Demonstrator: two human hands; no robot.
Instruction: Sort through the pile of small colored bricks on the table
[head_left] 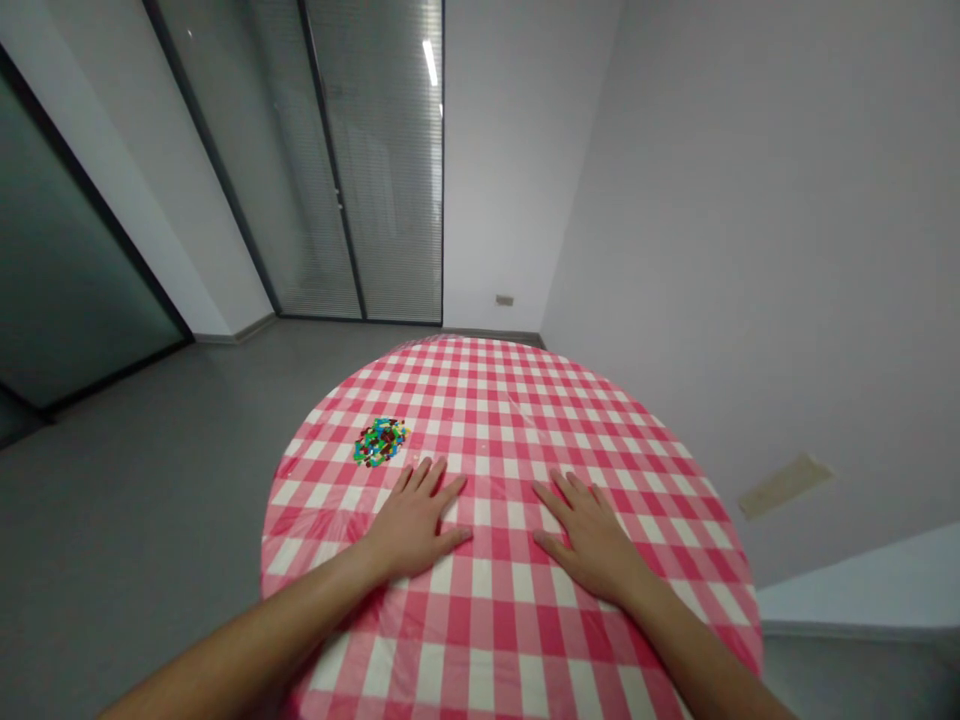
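Two hands (412,522), one gingham tablecloth (495,400), one multicoloured heap (381,442)

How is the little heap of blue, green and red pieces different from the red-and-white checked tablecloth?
The little heap is small, while the checked tablecloth is big and round. The heap's pieces are jumbled together, but the tablecloth's squares sit in neat rows. The heap shows blue and green, which the tablecloth doesn't have. Both have some red, and the heap lies right on the tablecloth.
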